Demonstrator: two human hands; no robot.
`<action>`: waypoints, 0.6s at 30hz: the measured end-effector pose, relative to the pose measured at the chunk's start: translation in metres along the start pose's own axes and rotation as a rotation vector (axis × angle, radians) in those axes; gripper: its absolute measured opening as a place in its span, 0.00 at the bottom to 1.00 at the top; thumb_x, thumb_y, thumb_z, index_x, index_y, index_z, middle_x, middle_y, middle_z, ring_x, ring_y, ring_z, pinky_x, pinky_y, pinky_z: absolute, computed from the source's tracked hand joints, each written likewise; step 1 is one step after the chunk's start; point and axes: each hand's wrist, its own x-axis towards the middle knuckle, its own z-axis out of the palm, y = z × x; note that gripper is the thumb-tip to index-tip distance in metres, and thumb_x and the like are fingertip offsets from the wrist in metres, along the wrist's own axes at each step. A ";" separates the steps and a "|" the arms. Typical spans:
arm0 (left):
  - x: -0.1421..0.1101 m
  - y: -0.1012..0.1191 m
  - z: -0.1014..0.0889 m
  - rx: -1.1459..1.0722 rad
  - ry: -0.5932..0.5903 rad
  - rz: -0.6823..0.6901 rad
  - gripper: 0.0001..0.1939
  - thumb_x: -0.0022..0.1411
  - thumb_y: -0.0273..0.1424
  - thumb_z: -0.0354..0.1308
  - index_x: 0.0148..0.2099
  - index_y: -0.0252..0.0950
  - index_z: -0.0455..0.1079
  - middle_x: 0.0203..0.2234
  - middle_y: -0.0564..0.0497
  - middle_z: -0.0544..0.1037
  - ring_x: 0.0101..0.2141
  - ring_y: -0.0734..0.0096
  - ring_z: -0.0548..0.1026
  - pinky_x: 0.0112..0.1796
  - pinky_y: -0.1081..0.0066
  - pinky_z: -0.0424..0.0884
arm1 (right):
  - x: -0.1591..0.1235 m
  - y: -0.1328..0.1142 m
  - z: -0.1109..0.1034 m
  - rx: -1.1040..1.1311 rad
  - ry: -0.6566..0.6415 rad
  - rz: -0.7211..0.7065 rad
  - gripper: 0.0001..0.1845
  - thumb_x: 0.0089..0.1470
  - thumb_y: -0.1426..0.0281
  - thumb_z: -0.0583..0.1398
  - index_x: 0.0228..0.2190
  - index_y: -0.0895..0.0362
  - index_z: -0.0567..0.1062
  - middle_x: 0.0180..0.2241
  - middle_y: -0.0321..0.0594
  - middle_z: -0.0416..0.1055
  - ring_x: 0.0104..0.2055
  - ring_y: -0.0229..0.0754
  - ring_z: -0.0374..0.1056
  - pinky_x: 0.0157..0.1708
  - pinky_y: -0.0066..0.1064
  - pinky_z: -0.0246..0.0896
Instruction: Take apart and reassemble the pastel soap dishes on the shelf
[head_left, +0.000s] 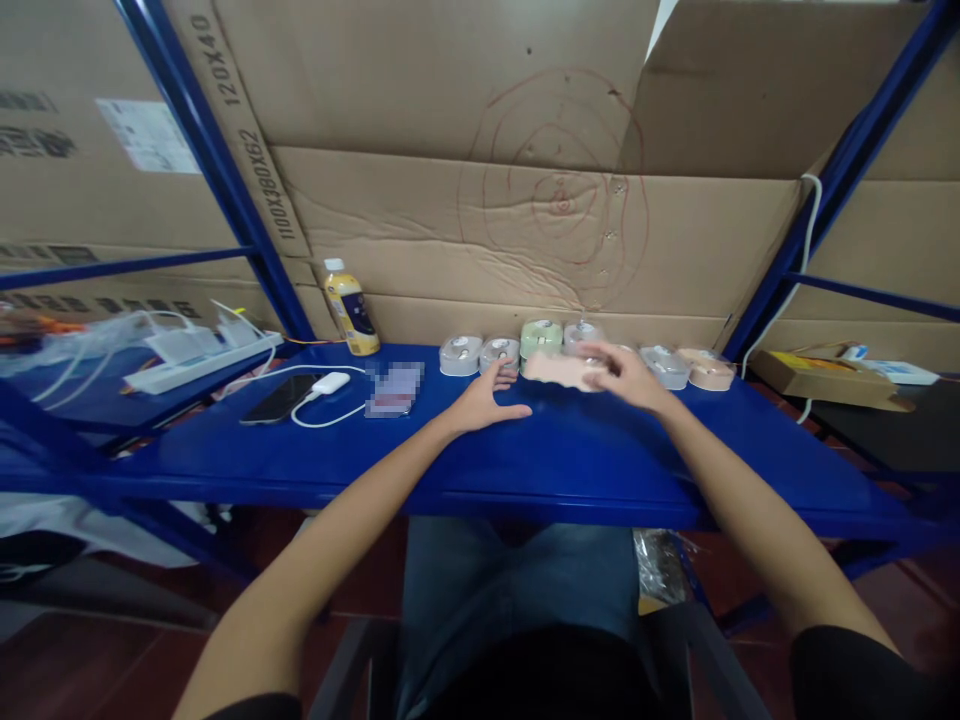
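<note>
My right hand (622,375) grips a pale peach container (556,370) by its right end, a little in front of the row at the back of the blue shelf; motion smears its outline. My left hand (491,398) is open, fingers and thumb apart, to the left of that container and holding nothing. Behind the left hand stand two grey rounded containers with clear lids, one (460,356) beside the other (499,352). A green container (541,337) and a pale pinkish one (582,335) are behind the held container. Further right sit a grey container (664,368) and a peach one (706,370).
A yellow drink bottle (351,308) stands at the back left. Near it lie a phone (281,398), a white charger (330,383) with cable and a pixelated item (394,389). A power strip (206,362) is far left; an open cardboard box (829,380) is at right.
</note>
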 end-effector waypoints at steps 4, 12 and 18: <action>0.000 -0.003 -0.009 -0.053 -0.093 -0.005 0.65 0.42 0.47 0.80 0.74 0.36 0.50 0.67 0.27 0.65 0.67 0.40 0.67 0.67 0.41 0.62 | -0.006 -0.011 0.037 0.147 -0.270 -0.072 0.38 0.51 0.58 0.69 0.62 0.55 0.73 0.63 0.50 0.73 0.63 0.58 0.70 0.65 0.54 0.64; -0.006 0.014 0.004 0.241 -0.123 0.022 0.59 0.40 0.50 0.80 0.70 0.40 0.60 0.63 0.36 0.72 0.62 0.37 0.71 0.62 0.40 0.66 | -0.009 -0.015 0.044 0.042 -0.426 -0.079 0.58 0.45 0.52 0.74 0.70 0.55 0.61 0.71 0.55 0.61 0.72 0.62 0.60 0.71 0.57 0.54; -0.006 0.012 0.010 0.191 -0.132 0.073 0.60 0.44 0.51 0.79 0.73 0.39 0.56 0.63 0.35 0.72 0.62 0.38 0.73 0.61 0.43 0.69 | -0.003 -0.032 0.069 -0.187 -0.303 -0.104 0.59 0.47 0.41 0.71 0.69 0.58 0.63 0.66 0.61 0.66 0.67 0.67 0.63 0.64 0.62 0.60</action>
